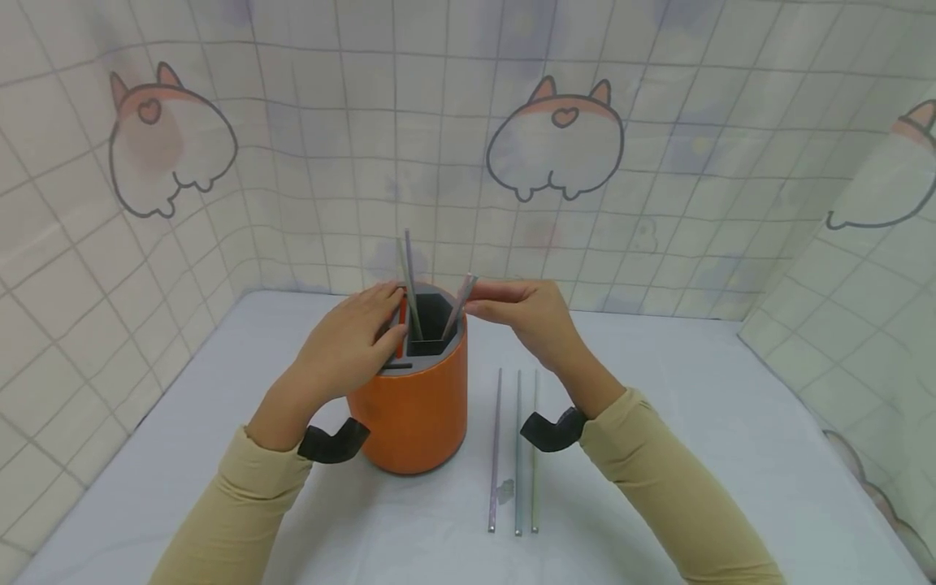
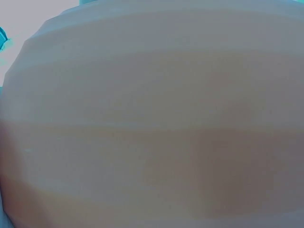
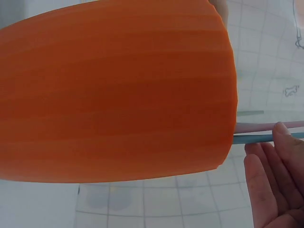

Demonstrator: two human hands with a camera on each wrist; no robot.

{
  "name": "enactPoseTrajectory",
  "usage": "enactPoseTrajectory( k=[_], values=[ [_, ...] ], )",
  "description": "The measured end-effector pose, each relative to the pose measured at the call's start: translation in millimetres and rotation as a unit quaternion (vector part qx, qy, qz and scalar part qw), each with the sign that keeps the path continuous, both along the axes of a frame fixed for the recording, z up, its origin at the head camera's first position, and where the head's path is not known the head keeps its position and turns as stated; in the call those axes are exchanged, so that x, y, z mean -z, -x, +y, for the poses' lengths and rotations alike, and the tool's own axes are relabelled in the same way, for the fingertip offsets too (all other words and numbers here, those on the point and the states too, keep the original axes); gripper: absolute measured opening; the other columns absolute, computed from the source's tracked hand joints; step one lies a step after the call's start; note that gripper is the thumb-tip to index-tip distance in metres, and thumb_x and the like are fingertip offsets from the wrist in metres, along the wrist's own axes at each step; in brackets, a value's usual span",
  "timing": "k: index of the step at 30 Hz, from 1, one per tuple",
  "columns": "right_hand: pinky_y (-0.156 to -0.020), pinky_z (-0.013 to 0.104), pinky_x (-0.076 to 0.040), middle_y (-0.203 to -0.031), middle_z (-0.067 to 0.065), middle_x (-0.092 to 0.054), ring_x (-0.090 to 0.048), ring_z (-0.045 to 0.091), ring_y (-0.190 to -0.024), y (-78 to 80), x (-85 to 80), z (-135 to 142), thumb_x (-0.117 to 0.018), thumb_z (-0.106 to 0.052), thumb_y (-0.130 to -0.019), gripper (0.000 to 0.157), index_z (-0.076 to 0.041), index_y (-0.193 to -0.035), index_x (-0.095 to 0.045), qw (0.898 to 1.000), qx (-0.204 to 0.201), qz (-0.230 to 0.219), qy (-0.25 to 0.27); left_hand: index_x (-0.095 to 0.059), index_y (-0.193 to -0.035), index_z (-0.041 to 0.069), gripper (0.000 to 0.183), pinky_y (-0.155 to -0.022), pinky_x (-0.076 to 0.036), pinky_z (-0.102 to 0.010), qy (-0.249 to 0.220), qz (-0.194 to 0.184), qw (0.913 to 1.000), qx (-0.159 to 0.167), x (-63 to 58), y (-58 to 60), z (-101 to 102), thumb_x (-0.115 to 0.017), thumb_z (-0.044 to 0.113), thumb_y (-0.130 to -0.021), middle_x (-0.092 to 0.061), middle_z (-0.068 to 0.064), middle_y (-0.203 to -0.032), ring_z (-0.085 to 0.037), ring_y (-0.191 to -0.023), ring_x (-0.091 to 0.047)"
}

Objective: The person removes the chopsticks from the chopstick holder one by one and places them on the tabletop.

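An orange round holder (image 1: 413,414) with a grey divided top stands on the table. My left hand (image 1: 347,341) rests over its left upper edge, fingers and thumb on the top. In the left wrist view the holder's ridged wall (image 2: 152,95) fills nearly everything. My right hand (image 1: 522,313) pinches thin sticks at the holder's right rim, their lower ends inside the large dark compartment. The right wrist view shows a pink stick (image 3: 254,127) and a blue stick (image 3: 251,139) at the fingertips. A pale greenish stick (image 1: 410,292) leans in the same compartment beside a purplish one (image 1: 409,248).
Three thin sticks lie side by side on the white table, right of the holder: a pinkish one (image 1: 495,455), a bluish one (image 1: 518,455) and a yellowish one (image 1: 535,471). Behind hangs a white gridded cloth (image 1: 439,122) with animal drawings, also along both sides.
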State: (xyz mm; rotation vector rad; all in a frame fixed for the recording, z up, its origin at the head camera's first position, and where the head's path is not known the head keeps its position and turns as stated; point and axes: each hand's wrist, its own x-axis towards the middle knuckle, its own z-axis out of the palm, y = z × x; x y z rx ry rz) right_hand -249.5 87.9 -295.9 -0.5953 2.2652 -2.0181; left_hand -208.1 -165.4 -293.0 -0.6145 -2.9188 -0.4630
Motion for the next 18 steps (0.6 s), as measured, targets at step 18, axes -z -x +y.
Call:
enactPoseTrajectory(
  k=[18],
  values=[
    [-0.093,0.03,-0.059,-0.095,-0.005,-0.079,-0.074,0.012,-0.097,-26.9,-36.3,4.2,-0.074,-0.008,-0.089,0.017,0.002,-0.102,-0.077,0.988,0.051,0.141,0.021,-0.031,-0.155,0.001,0.06,-0.127,-0.019,-0.05,-0.004,0.006,1.0,0.001,1.1,-0.7,-0.7,-0.042,0.031,-0.105,-0.028,-0.017,-0.163,-0.034,-0.152,-0.024]
  ],
)
